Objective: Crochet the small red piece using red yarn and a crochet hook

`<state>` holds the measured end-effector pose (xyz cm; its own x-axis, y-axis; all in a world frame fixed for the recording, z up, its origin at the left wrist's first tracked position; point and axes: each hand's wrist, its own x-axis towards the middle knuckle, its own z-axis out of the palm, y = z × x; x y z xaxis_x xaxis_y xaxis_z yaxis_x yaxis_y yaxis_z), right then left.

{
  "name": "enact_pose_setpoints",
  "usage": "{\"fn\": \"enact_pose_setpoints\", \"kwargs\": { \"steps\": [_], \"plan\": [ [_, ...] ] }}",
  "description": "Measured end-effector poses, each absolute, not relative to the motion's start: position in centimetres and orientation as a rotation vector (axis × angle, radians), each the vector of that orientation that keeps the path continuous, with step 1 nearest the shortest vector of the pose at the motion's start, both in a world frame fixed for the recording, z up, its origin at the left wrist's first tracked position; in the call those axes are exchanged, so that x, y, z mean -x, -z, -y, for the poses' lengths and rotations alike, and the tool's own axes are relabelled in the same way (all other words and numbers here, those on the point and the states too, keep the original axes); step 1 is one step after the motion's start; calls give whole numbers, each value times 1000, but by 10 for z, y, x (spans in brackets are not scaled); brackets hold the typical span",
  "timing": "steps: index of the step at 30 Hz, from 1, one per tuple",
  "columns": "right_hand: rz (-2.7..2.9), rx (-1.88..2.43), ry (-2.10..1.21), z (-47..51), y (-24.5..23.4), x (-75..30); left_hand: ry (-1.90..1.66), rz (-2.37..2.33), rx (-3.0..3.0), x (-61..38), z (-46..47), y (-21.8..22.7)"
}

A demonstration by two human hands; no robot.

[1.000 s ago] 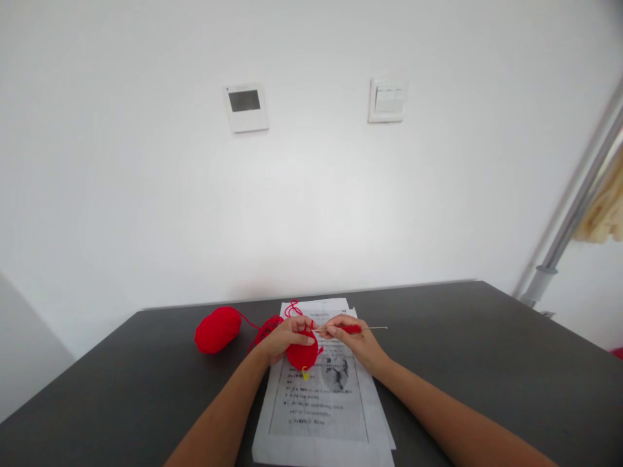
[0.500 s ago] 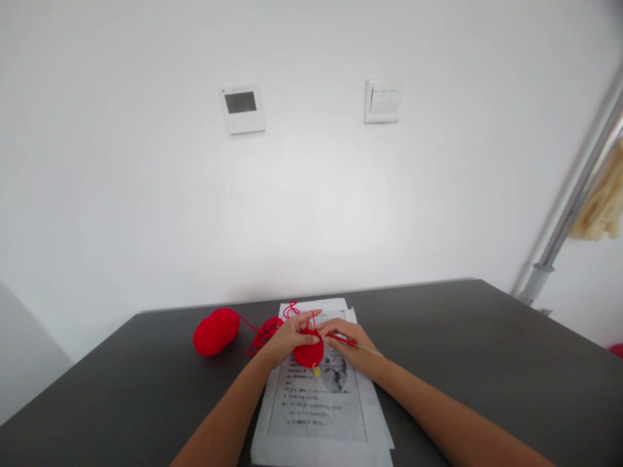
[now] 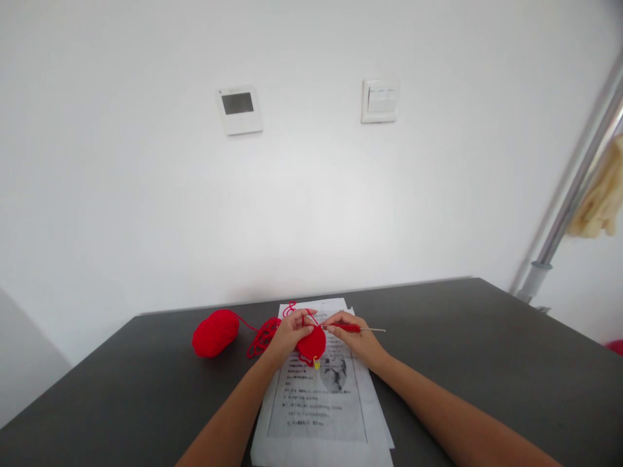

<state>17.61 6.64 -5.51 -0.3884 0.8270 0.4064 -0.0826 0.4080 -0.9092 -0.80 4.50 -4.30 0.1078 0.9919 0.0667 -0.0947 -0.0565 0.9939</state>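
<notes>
My left hand (image 3: 291, 335) pinches a round red crochet piece (image 3: 312, 344) by its left edge, with red yarn (image 3: 312, 317) looped over the fingers. A yellow stitch marker (image 3: 316, 363) hangs from the lower edge of the piece. My right hand (image 3: 354, 336) is closed round a crochet hook (image 3: 351, 328) with a red grip, its thin metal shaft sticking out to the right. The hook's tip is at the upper right edge of the piece; whether it is inside a stitch is too small to tell.
A red yarn ball (image 3: 215, 333) lies on the dark table (image 3: 146, 389) at left. Beside it is an openwork red crochet piece (image 3: 263, 337). Printed sheets (image 3: 321, 415) lie beneath my hands. Behind the table rises a white wall (image 3: 311, 194) with a switch (image 3: 379, 101).
My right hand has tilted so the hook lies flatter, nearly level. The round piece has shifted slightly right and turned in my left hand, whose raised fingers have curled down.
</notes>
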Motion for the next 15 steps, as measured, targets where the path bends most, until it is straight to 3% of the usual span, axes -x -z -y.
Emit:
{"fn": "enact_pose_setpoints", "kwargs": {
  "steps": [15],
  "plan": [
    [1562, 547, -1429, -68, 50, -179, -1216, -1080, -1288, 9, -45, 42]
  ]
}}
